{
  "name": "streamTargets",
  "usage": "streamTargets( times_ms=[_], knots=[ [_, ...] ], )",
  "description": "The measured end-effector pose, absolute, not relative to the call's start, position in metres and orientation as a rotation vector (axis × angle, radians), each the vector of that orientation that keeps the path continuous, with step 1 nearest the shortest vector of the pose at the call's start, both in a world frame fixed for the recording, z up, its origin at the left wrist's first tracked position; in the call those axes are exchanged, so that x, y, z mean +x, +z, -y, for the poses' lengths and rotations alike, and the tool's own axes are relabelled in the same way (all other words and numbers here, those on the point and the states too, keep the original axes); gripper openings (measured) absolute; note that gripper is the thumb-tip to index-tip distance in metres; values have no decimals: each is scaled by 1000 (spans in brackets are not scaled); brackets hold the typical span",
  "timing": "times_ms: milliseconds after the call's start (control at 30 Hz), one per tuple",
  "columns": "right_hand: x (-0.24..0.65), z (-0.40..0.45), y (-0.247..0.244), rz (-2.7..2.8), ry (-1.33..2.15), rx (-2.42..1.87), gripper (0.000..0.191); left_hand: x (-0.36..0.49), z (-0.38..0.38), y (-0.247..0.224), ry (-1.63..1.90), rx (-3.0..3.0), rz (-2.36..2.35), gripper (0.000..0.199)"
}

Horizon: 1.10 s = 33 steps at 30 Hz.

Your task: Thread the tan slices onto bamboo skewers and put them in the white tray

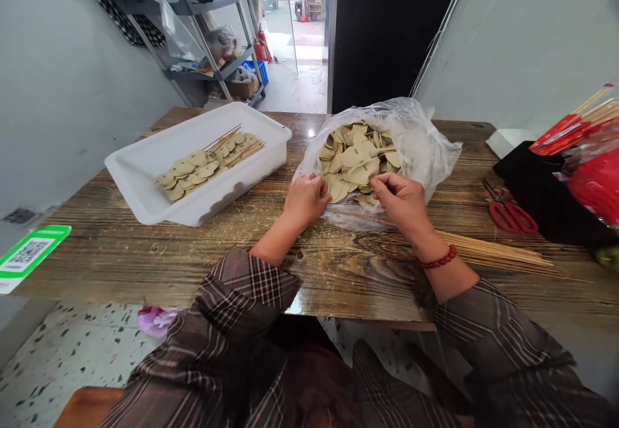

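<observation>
A clear plastic bag [425, 151] lies open on the table, full of flat, roundish beige slices [355, 154], some with small slits. At the bag's near left edge is my left hand [307, 201], its fingers curled closed; whatever they hold is hidden. My right hand [402, 204] is at the near right of the opening, thumb and forefinger pinched at the edge of a beige slice [363, 171]. Thin wooden skewers [498, 251] lie in a bundle beside and partly beneath my right wrist. Left of the bag, a white plastic tub [213, 212] holds slices threaded on skewers [193, 170].
Red-handled scissors [513, 215] lie at the right, beside a black holder [536, 186] with red-wrapped sticks [570, 128]. A green-framed QR card [33, 257] is at the table's left edge. Behind the wooden table [232, 241] stand a grey cart [207, 6] and a doorway.
</observation>
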State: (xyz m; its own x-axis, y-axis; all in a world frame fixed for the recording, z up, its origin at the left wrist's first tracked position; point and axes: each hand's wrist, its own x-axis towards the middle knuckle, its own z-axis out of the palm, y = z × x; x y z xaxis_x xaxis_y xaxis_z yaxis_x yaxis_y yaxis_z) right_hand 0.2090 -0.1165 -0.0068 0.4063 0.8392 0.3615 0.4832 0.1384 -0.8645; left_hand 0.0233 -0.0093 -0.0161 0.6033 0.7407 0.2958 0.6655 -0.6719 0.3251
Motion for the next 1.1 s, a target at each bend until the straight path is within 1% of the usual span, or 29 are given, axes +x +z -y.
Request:
streamTargets(
  times_ms=[133,233,333,467,600,733,867,1100],
  knots=[
    [208,117,-7,1235,386,-1496,28,25,8,-17,765,2451,-1090,10],
    [208,118,-6,1238,398,-1502,27,22,5,-13,935,2022,-1004,12],
    [205,122,-3,1275,409,-1506,27,16,0,-7,1074,1506,-871,20],
    [199,127,-2,1381,452,-1507,27,8,-4,0,1126,1117,-801,27],
    [195,129,-5,1519,469,-1493,26,5,-8,4,1115,960,-777,27],
    [194,129,-9,1626,465,-1505,25,3,-13,3,1159,875,-723,22],
    [194,129,-13,1670,422,-1538,24,1,-16,2,1228,856,-739,18],
    [195,129,-19,1683,413,-1555,25,1,-14,5,1260,883,-737,16]
  ],
)
